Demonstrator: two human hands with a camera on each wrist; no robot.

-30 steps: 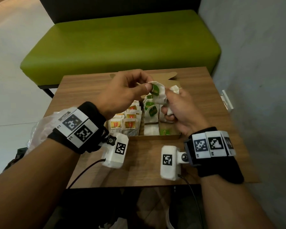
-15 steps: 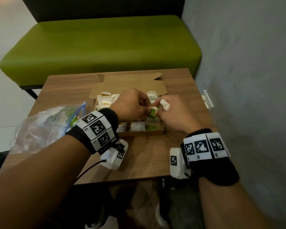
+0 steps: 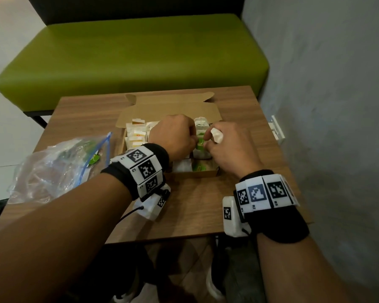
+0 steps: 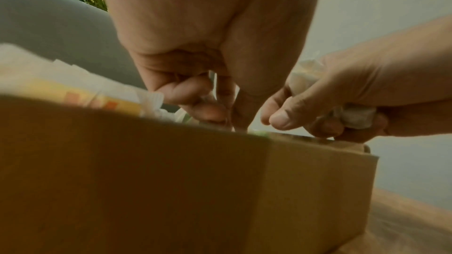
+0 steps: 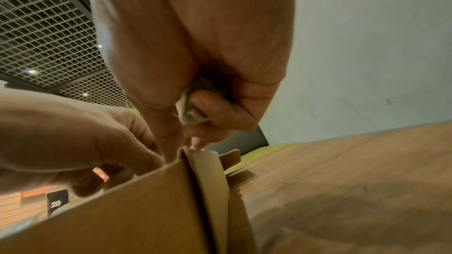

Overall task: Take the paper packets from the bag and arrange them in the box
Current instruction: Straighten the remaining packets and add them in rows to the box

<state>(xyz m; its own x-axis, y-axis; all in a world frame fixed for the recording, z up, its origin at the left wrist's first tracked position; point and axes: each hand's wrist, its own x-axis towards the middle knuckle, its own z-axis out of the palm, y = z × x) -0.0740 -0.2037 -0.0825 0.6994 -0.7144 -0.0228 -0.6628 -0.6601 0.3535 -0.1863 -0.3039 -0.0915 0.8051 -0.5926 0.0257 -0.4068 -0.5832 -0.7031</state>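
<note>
both hands work over the open cardboard box [image 3: 206, 172] on the wooden table [image 3: 195, 204]. the left hand [image 3: 173, 136] has its fingers curled, pinching a green-labelled paper packet [image 3: 200, 143] in the box's right-hand row. the right hand [image 3: 228, 147] pinches the same packet with thumb and forefinger while its remaining fingers clench white packets [image 3: 217, 135] against the palm. orange-labelled packets [image 3: 136, 136] fill the left rows. the clear zip bag [image 3: 57, 169] lies left of the box, near it, with a green-labelled packet inside
</note>
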